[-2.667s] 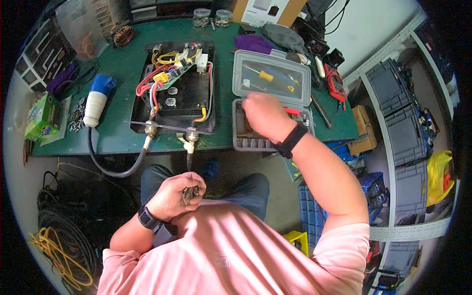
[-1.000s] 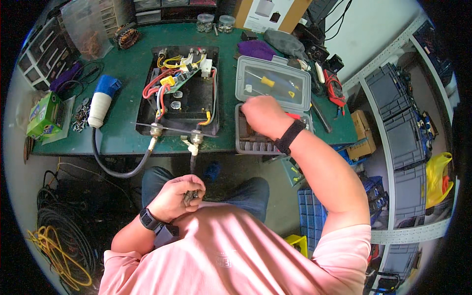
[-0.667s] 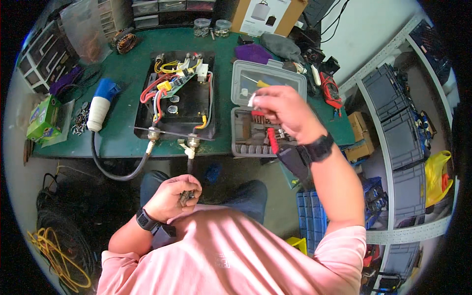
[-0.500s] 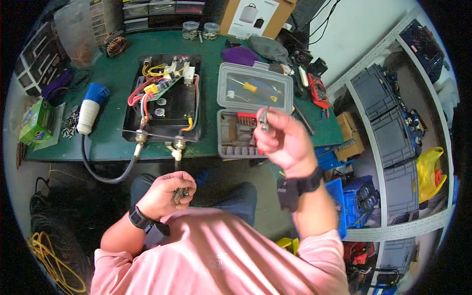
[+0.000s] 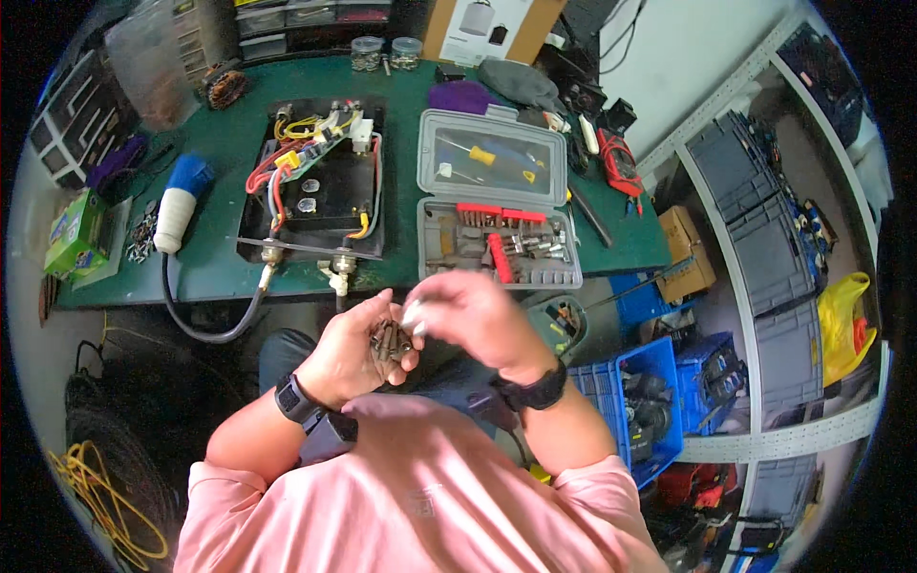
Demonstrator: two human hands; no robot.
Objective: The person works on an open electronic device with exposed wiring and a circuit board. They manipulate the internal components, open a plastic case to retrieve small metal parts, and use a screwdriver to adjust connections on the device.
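My left hand is cupped palm up in front of the bench edge, holding several small metal sockets. Just to its right, my right hand is blurred, its fingers pinched together over the left fingertips. What they pinch is too smeared to name. Beyond the hands, an open grey plastic tool case lies on the bench, with more sockets, bits and a red bar in its base. Under its clear lid a yellow-handled screwdriver shows.
Left of the case sits an open black housing with wires and a circuit board. A cable joins it to a blue-and-white plug. A red multimeter lies at the right. Blue crates and a shelf rack stand beside the bench.
My right hand has come down and left from over the tool case to my left hand. My left hand has risen slightly and opened its palm upward, showing the sockets.
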